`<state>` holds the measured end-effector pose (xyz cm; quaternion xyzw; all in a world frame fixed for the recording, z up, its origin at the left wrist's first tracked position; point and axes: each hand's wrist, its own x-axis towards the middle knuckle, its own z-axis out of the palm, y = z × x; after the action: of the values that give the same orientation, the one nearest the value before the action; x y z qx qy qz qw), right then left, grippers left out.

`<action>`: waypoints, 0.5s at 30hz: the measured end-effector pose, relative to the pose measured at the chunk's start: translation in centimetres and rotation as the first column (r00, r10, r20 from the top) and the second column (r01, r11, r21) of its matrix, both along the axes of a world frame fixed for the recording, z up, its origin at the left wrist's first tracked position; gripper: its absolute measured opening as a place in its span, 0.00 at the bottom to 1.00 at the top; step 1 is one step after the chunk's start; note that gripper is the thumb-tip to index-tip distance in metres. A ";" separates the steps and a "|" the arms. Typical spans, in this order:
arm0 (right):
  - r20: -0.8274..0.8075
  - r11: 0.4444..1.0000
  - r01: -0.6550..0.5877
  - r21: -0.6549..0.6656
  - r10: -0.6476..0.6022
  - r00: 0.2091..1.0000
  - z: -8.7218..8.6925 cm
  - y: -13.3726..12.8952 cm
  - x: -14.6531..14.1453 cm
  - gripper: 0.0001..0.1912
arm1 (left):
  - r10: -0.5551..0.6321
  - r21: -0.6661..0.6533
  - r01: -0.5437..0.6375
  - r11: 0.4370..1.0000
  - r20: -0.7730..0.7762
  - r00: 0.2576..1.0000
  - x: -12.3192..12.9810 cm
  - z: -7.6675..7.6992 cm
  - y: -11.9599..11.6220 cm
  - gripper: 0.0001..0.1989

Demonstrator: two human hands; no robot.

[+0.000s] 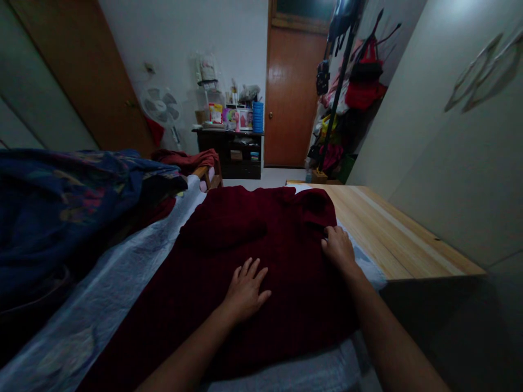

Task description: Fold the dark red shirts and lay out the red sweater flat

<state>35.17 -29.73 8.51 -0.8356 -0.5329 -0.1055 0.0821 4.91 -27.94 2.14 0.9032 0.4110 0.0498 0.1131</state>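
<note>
A dark red garment (286, 283) lies spread over a pale, shiny cover (134, 272). Near its middle, my left hand (247, 291) rests flat on the cloth with its fingers apart. My right hand (340, 247) is at the garment's right edge, just below a folded part at the upper right. Its fingers are bent at the cloth edge, and whether they pinch the fabric is hard to make out.
Blue floral cloth (81, 201) is heaped on the left. A wooden board (379, 234) adjoins the cover on the right. Beyond stand a dark cabinet (229, 155), a white fan (161, 106) and a black pole (341, 81) near hanging bags.
</note>
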 end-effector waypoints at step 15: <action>-0.042 0.987 -0.072 -0.141 0.067 0.997 1.9 7.5 4.6 0.14 | 0.021 0.099 -0.028 0.995 0.073 0.997 5.5 -1.8 9.1 0.25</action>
<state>39.81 -22.27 10.36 -0.8220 -0.5663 -0.0487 0.0358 10.36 -18.87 0.34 0.9002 0.4147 0.1043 0.0819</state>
